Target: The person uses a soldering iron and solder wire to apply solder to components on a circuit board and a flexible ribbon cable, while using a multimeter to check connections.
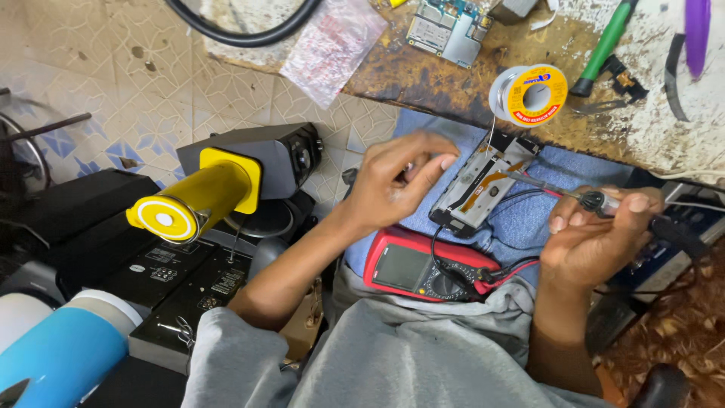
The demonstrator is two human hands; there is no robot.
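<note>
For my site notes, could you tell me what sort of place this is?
Probably a small electronics repair bench: the right hand holds a soldering iron to an opened phone, with a solder spool and a multimeter nearby.

Opened phone (483,185) on lap, multimeter (423,272) before it, solder spool (529,94) behind

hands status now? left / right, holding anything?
Left hand: fingers pinched on a thin solder wire above the opened phone.
Right hand: closed on a soldering iron, tip toward the phone.
</note>
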